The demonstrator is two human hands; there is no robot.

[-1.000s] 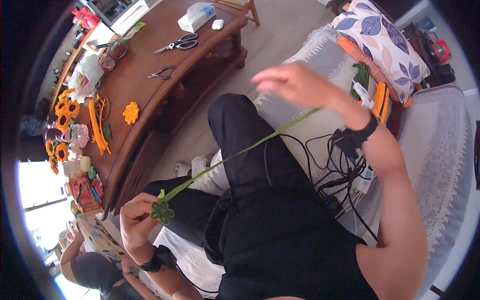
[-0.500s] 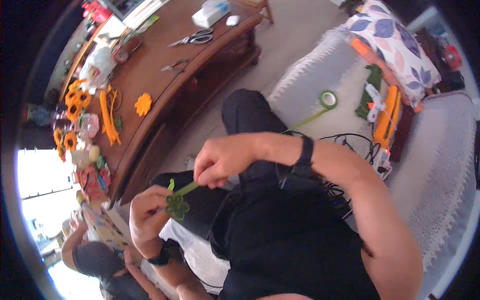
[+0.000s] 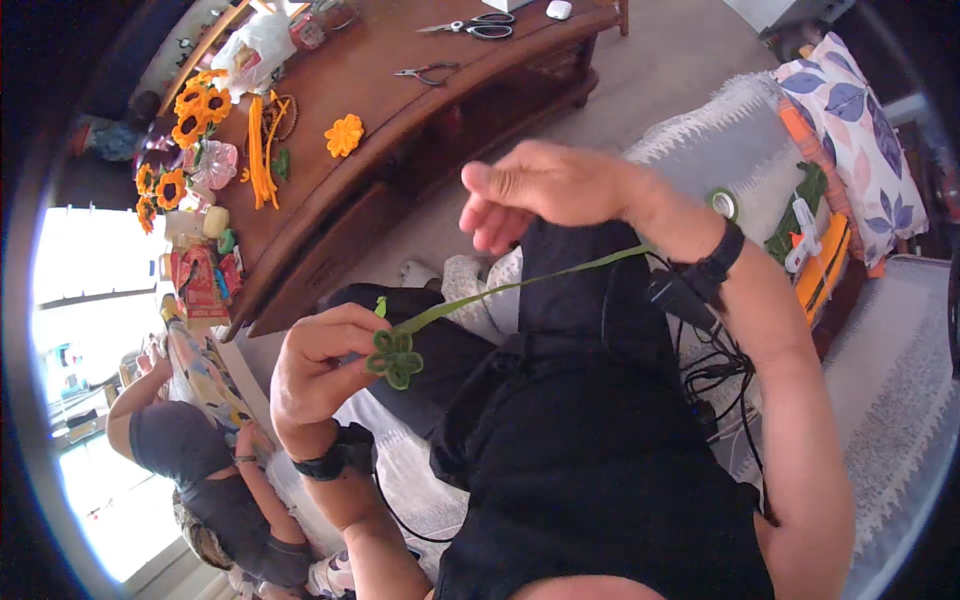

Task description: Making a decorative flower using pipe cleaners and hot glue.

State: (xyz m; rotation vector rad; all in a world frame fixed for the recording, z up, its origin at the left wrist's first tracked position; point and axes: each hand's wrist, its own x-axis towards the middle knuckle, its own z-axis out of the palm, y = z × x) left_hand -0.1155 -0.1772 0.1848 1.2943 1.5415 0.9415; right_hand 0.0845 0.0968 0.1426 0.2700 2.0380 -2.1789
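Note:
My left hand [image 3: 325,365] pinches a small green fuzzy flower-shaped piece [image 3: 396,360] with rounded loops, its fingers closed at the back of it. A strip of green tape [image 3: 520,284] stretches from this piece across my lap and passes behind my right wrist. The short bright green end [image 3: 381,306] sticks up beside my left fingertips. Higher up, my right hand [image 3: 550,190] holds nothing; its thumb stands apart from loosely bent fingers, above the tape. Beyond that wrist lies the roll of green tape [image 3: 723,204] on the sofa cover.
On the brown table [image 3: 350,75] lie scissors [image 3: 480,26], pliers [image 3: 428,73], an orange fuzzy flower [image 3: 344,135] and orange stems [image 3: 260,155]. A glue gun [image 3: 803,235] and black cables [image 3: 715,365] are at my right. Another person [image 3: 215,470] sits at lower left.
My right hand has let go of the tape near the flower piece and moved up and right. The tape now spans my lap. The view has shifted, too.

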